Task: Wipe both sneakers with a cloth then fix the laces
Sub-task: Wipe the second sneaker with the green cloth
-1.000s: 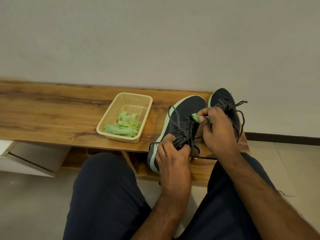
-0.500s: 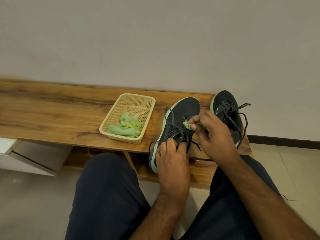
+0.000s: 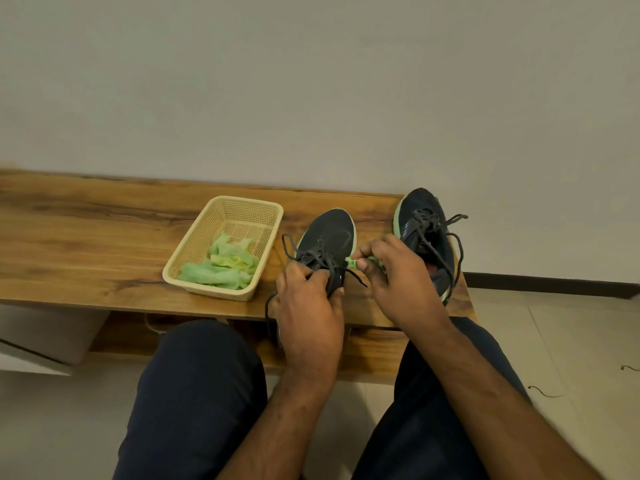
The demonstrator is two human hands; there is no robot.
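Now your left hand [image 3: 308, 313] grips the near sneaker [image 3: 327, 251]; your right hand [image 3: 398, 282] pinches the green cloth [image 3: 351, 262] over the wooden worktop [image 3: 104, 244].

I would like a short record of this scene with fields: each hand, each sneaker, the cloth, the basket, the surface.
left hand: grips the rear part of the nearer sneaker
right hand: pinches a small green cloth beside that sneaker
nearer sneaker: dark, pale green sole, laces untied, heel over the bench edge
far sneaker: dark, laces loose, at the right end of the bench
green cloth: bunched in the fingertips
basket: beige, holds more green cloths
bench: wooden, against the wall
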